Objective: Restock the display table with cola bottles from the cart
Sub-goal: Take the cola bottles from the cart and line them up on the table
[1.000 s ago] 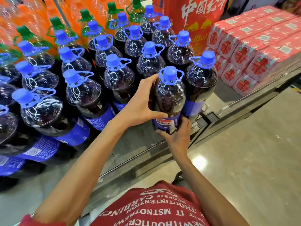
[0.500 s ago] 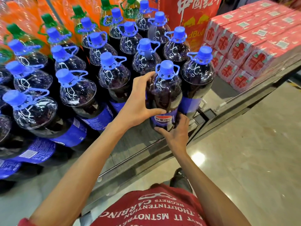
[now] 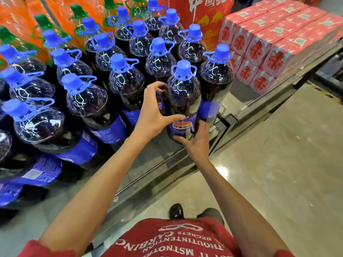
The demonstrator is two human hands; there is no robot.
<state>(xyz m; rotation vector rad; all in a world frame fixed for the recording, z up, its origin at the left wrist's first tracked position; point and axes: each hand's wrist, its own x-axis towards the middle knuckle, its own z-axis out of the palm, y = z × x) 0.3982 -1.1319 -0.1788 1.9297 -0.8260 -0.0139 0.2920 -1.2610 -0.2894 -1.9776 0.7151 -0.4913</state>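
A grey table [image 3: 148, 160] is crowded with large cola bottles [image 3: 87, 97] standing in rows from 9 to 12 o'clock, each with a blue cap and carrying loop. Behind them, at 11 o'clock, stand orange soda bottles [image 3: 61, 21] with green caps. A red banner [image 3: 209, 17] rises at 12 o'clock, and stacked red cartons [image 3: 274, 47] fill 1 to 2 o'clock. Polished floor [image 3: 278, 164] lies at 3 o'clock.

At the centre, one cola bottle [image 3: 183, 97] stands upright near the table's front edge, just beside a neighbour at its 2 o'clock. It holds dark cola up to its shoulder. The left hand [image 3: 154, 112] wraps its fingers round the bottle's left side. The right hand [image 3: 196, 140] grips its base.
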